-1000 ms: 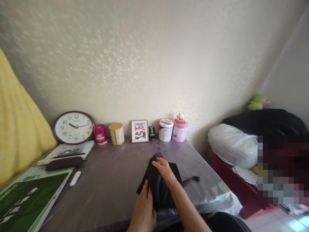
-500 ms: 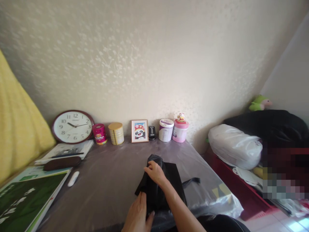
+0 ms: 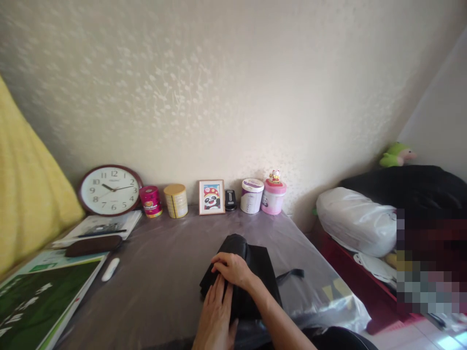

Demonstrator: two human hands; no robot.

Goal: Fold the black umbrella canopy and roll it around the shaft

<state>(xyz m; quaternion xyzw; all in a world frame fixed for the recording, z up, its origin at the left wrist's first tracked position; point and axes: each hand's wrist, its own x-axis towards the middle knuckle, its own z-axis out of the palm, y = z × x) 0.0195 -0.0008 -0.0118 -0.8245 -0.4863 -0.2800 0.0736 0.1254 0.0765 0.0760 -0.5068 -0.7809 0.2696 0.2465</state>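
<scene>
A folded piece of thin black fabric [image 3: 260, 277] lies at the front of the table, with a narrow black strap [image 3: 292, 275] trailing off to its right. My left hand [image 3: 216, 306] rests flat on the fabric's left part, fingers stretched forward and side by side. Just beyond those fingertips, my right hand [image 3: 233, 270] is bent over the middle of the fabric, its curled fingers gripping it. A rounded fold [image 3: 234, 240] of the black material sticks up past the right hand. What lies under the palms is hidden.
Along the wall stand a clock [image 3: 111, 190], cans such as a yellow-lidded one [image 3: 175, 201], a framed panda picture [image 3: 212, 198] and tubs [image 3: 251, 197]. Left are a green book [image 3: 44, 301], a brown case [image 3: 94, 246] and a small white object [image 3: 110, 270]. A white bag [image 3: 355, 218] sits right.
My left hand has moved forward and flattened onto the fabric. My right hand has come slightly lower and nearer to it. The fabric's left edge has shifted a little left.
</scene>
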